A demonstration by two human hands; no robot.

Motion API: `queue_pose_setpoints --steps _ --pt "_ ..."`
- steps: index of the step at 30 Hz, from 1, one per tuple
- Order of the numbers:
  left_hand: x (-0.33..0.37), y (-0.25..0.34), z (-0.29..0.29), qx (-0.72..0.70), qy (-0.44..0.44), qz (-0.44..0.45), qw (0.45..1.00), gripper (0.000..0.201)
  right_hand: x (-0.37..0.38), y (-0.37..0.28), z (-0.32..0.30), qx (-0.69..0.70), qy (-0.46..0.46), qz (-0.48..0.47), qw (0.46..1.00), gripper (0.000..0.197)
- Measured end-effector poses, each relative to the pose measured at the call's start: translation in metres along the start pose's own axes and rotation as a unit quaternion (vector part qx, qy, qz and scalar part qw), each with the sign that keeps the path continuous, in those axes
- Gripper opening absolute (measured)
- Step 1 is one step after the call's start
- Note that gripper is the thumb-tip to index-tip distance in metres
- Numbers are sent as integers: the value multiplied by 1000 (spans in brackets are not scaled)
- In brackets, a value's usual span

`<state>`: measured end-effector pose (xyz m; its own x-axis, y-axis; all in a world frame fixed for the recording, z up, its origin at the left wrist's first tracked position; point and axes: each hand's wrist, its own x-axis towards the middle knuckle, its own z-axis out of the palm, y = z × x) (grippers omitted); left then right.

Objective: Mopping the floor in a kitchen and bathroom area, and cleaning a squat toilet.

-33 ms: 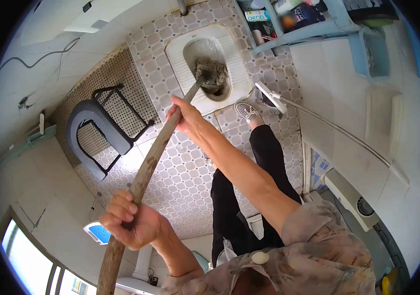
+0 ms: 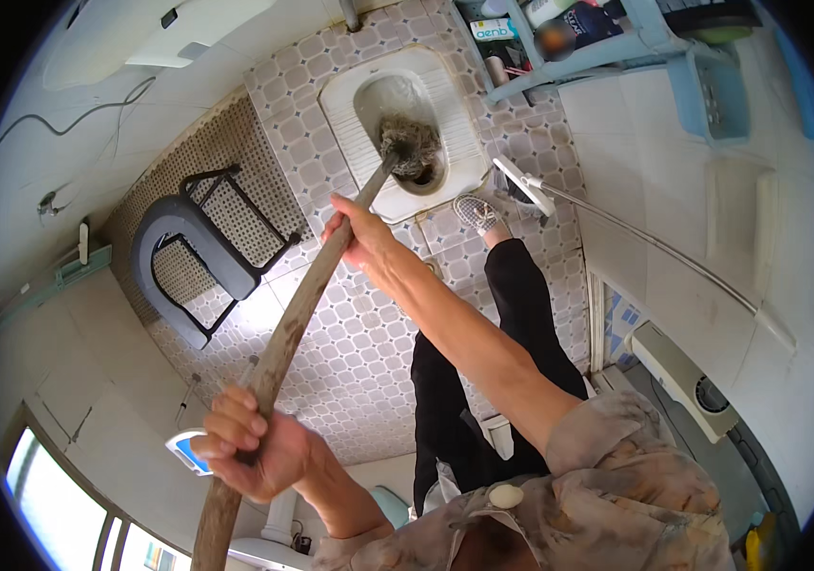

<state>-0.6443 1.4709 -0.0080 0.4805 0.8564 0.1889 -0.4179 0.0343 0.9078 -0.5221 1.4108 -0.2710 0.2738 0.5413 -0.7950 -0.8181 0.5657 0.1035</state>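
Both my hands grip the wooden handle of a mop [image 2: 304,309], which slants from the lower left up to the middle of the view. My left hand [image 2: 259,445] is wrapped round the thick pole near its lower part. Farther up, my right hand [image 2: 357,233] holds the same pole, its thumb and fingers closed about it. The mop's grey-brown string head [image 2: 414,136] lies wet and bunched in the bowl of a white squat toilet [image 2: 469,133]. It sits beside the dark drain hole at the bowl's near end.
A grey chair with a black frame [image 2: 188,271] stands at left on a brown perforated mat [image 2: 236,128]. At right a long-handled floor squeegee [image 2: 526,186] leans on the wall by my shoe [image 2: 476,215]. A blue shelf [image 2: 597,59] with bottles stands far right.
My left hand has shifted slightly down toward me along with the pole. The mop's strings lie a little differently in the bowl; my right hand stays nearly in place.
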Motion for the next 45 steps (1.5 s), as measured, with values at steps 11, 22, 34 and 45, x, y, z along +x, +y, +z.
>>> queue_pose_setpoints --steps 11,22,34,45 --pt "10 159 13 -31 -74 101 992 26 -160 49 93 72 -85 -41 993 27" --pt "3 31 -23 34 -106 -2 994 16 -14 3 41 133 -141 -21 981 32" --pt "-58 -126 -58 50 45 -153 986 12 132 -31 -94 -84 124 15 989 13" --pt "-89 -26 -121 -53 151 -185 970 21 46 36 -54 -239 162 -51 956 13"
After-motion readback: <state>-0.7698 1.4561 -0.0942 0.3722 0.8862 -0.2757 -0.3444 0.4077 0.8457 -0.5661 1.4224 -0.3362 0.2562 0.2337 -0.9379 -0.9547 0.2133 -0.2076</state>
